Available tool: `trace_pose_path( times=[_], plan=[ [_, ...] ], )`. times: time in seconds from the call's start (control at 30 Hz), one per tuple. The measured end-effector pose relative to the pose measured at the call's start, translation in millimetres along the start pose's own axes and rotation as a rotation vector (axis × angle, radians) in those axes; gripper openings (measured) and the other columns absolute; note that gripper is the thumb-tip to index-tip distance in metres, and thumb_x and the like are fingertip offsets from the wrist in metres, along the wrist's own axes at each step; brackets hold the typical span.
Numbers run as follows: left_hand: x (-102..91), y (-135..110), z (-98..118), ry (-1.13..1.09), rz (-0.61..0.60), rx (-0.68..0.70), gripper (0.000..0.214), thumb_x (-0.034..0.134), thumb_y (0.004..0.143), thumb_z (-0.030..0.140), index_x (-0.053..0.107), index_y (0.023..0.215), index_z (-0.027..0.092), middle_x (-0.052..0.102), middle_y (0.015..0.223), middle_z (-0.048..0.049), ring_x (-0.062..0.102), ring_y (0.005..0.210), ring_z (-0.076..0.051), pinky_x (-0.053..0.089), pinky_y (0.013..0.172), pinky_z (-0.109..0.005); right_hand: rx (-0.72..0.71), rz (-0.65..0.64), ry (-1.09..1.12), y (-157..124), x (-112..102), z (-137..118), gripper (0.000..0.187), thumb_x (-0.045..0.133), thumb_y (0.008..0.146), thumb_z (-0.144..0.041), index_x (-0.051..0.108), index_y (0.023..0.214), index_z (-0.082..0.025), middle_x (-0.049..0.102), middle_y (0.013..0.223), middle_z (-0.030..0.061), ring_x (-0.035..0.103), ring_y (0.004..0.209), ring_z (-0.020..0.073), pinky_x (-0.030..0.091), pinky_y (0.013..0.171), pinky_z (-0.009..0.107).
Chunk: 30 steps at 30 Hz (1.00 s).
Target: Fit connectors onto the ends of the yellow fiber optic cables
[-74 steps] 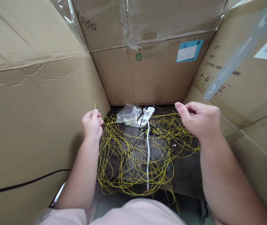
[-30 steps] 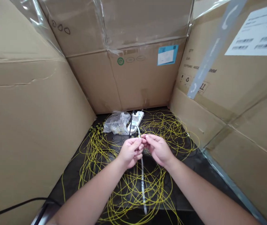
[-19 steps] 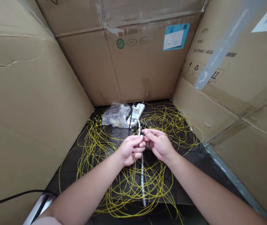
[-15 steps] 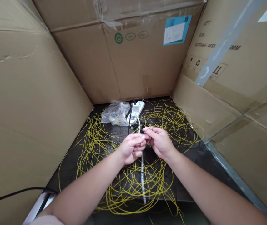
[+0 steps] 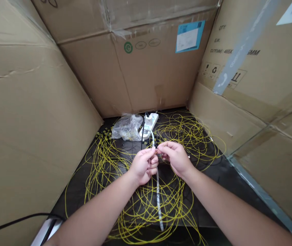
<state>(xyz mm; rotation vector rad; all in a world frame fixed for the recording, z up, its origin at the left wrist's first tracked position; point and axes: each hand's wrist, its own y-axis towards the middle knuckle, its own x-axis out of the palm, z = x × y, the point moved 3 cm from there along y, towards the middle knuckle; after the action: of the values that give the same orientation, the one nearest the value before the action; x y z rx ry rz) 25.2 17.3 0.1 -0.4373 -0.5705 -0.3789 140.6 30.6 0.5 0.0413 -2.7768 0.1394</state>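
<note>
My left hand (image 5: 145,166) is closed in a pinch, thumb against forefinger, with the other fingers curled under. Facing it, my right hand (image 5: 175,157) also pinches with thumb and forefinger, and the fingertips of both hands nearly meet. Between them is a thin wire (image 5: 157,152), mostly covered by the fingers, so its ends cannot be made out. Below the hands lies a loose tangle of thin yellow wires (image 5: 146,208) on the dark table (image 5: 199,205). A white cable (image 5: 158,201) runs beneath the hands towards the front edge.
Behind the hands stand a white power strip (image 5: 145,132) with a black plug and a crumpled clear plastic bag (image 5: 127,127). More yellow wires lie left and right. Large cardboard boxes (image 5: 146,75) wall in the left, back and right. A black cable (image 5: 20,217) crosses at lower left.
The fingertips of both hands have shifted slightly against each other while both stay pinched. The whole view has moved a little, so the table things sit slightly lower.
</note>
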Motion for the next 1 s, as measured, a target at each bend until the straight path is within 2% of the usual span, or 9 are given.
trace_pose_path(
  times=[0.27,0.5,0.67,0.83,1.0],
  plan=[
    [0.2,-1.1,-2.5,0.029,-0.023,-0.041,0.031,0.057,0.078,0.043,0.057,0.084,0.013,0.036,0.048,0.0070,0.015,0.035,0.000,0.011,0.033,-0.013,-0.042,-0.055,0.003,1.7,2.7,0.5,0.023,0.068,0.069,-0.037,0.067,0.068,-0.015,0.052,0.052,-0.0019,0.043,0.049,0.0075,0.032,0.047,0.021],
    [2.1,-3.0,-3.8,0.060,-0.033,-0.037,0.029,0.056,0.079,0.041,0.058,0.084,0.012,0.037,0.048,0.0066,0.015,0.035,0.000,0.010,0.034,-0.014,-0.071,-0.026,0.072,3.8,2.0,2.5,0.021,0.071,0.067,-0.036,0.068,0.068,-0.015,0.050,0.054,-0.0022,0.040,0.049,0.0065,0.032,0.048,0.021],
    [3.6,-4.1,-3.9,0.087,-0.025,-0.019,0.030,0.058,0.077,0.042,0.057,0.081,0.012,0.039,0.048,0.0059,0.018,0.035,0.000,0.010,0.035,-0.014,-0.001,-0.022,0.123,3.1,3.1,2.7,0.024,0.071,0.066,-0.037,0.067,0.068,-0.014,0.046,0.048,-0.0041,0.039,0.046,0.0063,0.030,0.045,0.020],
    [1.9,-2.4,-2.3,0.060,-0.004,0.026,0.032,0.059,0.076,0.043,0.059,0.084,0.012,0.038,0.048,0.0064,0.017,0.035,0.000,0.011,0.035,-0.013,0.040,0.003,0.189,1.2,2.0,3.9,0.023,0.074,0.063,-0.034,0.066,0.068,-0.013,0.052,0.052,-0.0020,0.044,0.049,0.0074,0.034,0.047,0.021],
    [1.4,-2.3,-2.2,0.050,-0.002,0.054,0.030,0.058,0.077,0.042,0.057,0.081,0.013,0.039,0.048,0.0062,0.017,0.035,0.000,0.012,0.034,-0.013,0.073,-0.045,0.222,-0.7,3.5,6.4,0.021,0.073,0.065,-0.033,0.067,0.068,-0.014,0.054,0.053,-0.0019,0.045,0.049,0.0070,0.035,0.049,0.021]
  ],
)
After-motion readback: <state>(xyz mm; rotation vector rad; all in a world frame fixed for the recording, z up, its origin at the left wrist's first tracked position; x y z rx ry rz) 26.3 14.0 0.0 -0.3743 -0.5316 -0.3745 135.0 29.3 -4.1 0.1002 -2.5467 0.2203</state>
